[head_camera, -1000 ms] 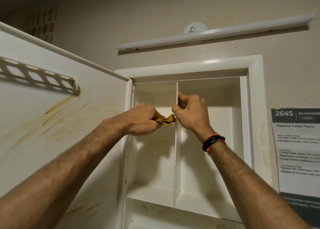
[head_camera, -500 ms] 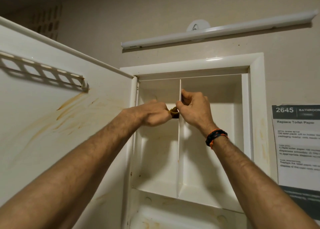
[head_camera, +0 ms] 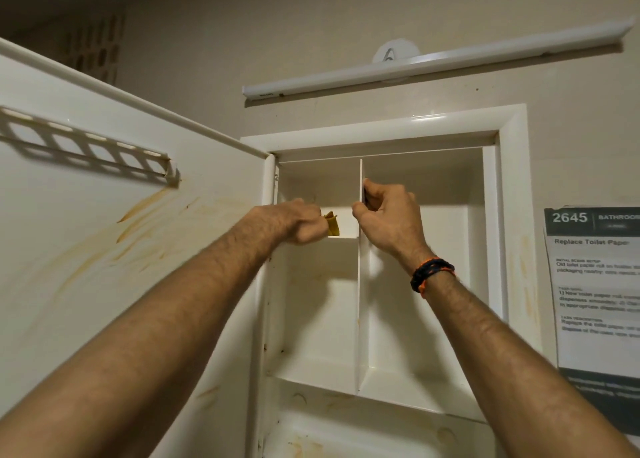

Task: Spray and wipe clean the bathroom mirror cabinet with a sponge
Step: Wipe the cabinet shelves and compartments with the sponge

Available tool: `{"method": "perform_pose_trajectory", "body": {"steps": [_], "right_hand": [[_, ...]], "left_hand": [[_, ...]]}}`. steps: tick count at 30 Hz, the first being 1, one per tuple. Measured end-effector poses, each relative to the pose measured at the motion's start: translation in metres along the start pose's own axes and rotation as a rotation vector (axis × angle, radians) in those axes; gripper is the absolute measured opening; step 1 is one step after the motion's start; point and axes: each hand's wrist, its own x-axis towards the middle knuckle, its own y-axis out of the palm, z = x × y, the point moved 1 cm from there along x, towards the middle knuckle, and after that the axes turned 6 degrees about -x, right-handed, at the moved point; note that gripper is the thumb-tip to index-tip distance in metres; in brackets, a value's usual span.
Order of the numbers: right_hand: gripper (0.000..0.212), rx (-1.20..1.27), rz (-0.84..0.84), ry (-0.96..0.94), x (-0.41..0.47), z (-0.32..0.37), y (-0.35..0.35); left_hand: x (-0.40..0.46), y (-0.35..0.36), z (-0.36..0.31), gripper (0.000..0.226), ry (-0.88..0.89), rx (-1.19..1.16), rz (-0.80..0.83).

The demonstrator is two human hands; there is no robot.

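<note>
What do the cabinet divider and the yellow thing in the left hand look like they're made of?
Divider: thin, smooth, off-white sheet with a slight sheen, probably moulded plastic. Yellow sponge: soft and matte, crumpled in the left hand, thin enough that it could be a sponge cloth.

Dim warm light, soft shadows, wide-angle bowing

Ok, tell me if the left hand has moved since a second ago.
Yes. The left hand with the yellow sponge has drawn leftward, away from the vertical divider; earlier the sponge touched it.
</note>
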Motion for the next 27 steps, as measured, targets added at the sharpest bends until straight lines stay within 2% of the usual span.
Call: {"method": "perform_pose_trajectory", "body": {"steps": [8, 12, 16, 21, 27], "right_hand": [[0.02, -0.017, 0.022, -0.013, 0.0, -0.001, 0.001], [0.024, -0.022, 0.014, -0.022, 0.001, -0.001, 0.003], [0.02, -0.048, -0.002, -0.022, 0.002, -0.003, 0.004], [0.018, -0.044, -0.019, -0.011, -0.001, -0.002, 0.004], [0.017, -0.046, 0.0, 0.0, -0.002, 0.001, 0.002]], "left_hand": [[-0.027, -0.011, 0.01, 0.031, 0.07, 0.003, -0.029], [-0.02, -0.015, -0.002, 0.029, 0.016, 0.137, -0.034], [-0.006, -0.01, -0.022, 0.028, -0.078, 0.297, -0.021], [0.003, -0.008, -0.028, 0.046, -0.116, 0.28, 0.063], [-0.007, -0.004, -0.016, 0.023, -0.067, 0.163, -0.032]]}}
